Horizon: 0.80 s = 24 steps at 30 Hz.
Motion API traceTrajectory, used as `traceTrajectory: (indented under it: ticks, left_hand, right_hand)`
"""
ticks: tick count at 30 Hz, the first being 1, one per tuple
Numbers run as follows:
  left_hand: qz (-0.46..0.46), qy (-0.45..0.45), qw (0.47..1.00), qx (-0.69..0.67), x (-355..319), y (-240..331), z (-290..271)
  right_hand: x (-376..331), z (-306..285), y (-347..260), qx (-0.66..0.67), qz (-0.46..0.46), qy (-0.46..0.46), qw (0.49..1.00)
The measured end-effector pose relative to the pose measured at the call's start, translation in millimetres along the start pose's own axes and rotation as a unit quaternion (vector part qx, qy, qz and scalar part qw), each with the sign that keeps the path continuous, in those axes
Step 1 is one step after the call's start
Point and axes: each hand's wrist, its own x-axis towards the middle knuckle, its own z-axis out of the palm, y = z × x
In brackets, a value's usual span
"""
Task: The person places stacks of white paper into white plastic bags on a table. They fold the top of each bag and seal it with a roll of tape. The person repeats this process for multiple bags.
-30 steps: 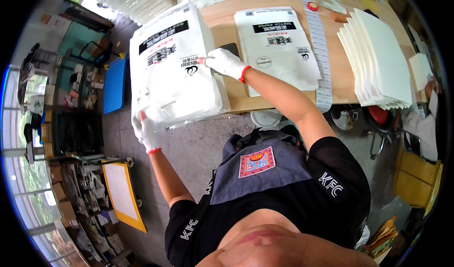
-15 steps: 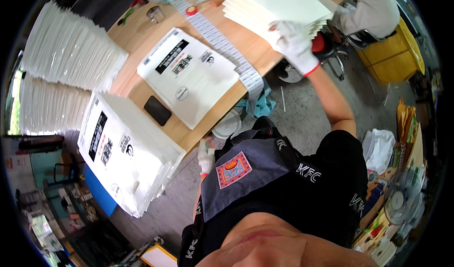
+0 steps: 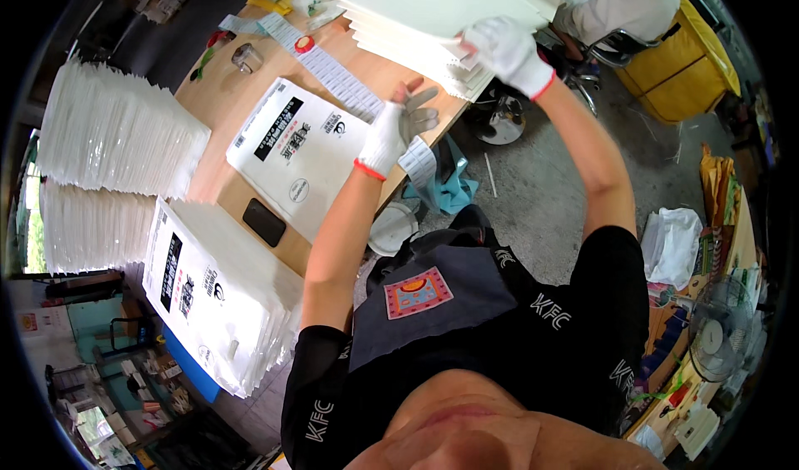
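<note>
My right hand, in a white glove with a red cuff, is at the near edge of a stack of white sheets. Its fingers are closed on the edge of a white sheet, the bare fingertips showing. My left hand, gloved the same way, is raised over the table's near edge with its fingers apart and nothing in them. Below it runs a long strip of printed labels, whose end hangs off the table. Beside that hand lies a flat pile of printed white bags.
A black phone lies by a second pile of printed bags. Tall white stacks stand at left. A red tape roll and glass jar are farther back. Another person sits at far right, near a yellow container.
My left hand has come up from beside my body to above the table edge, its fingers spreading. My right hand stays at the sheet stack. The whole view has shifted slightly.
</note>
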Motion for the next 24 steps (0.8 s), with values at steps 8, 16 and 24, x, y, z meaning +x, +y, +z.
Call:
traceTrajectory:
  ticks: [8, 16, 24]
  left_hand:
    - [0.012, 0.184, 0.972, 0.149, -39, 35, 8]
    - [-0.005, 0.157, 0.891, 0.426, -79, 35, 42]
    - [0.213, 0.046, 0.757, 0.616, -90, -32, 6]
  right_hand:
    - [-48, -67, -79, 0.27, 0.214, -0.067, 0.936]
    - [-63, -4, -120, 0.681, 0.421, 0.012, 0.599]
    - [-73, 33, -174, 0.58, 0.465, 0.019, 0.668]
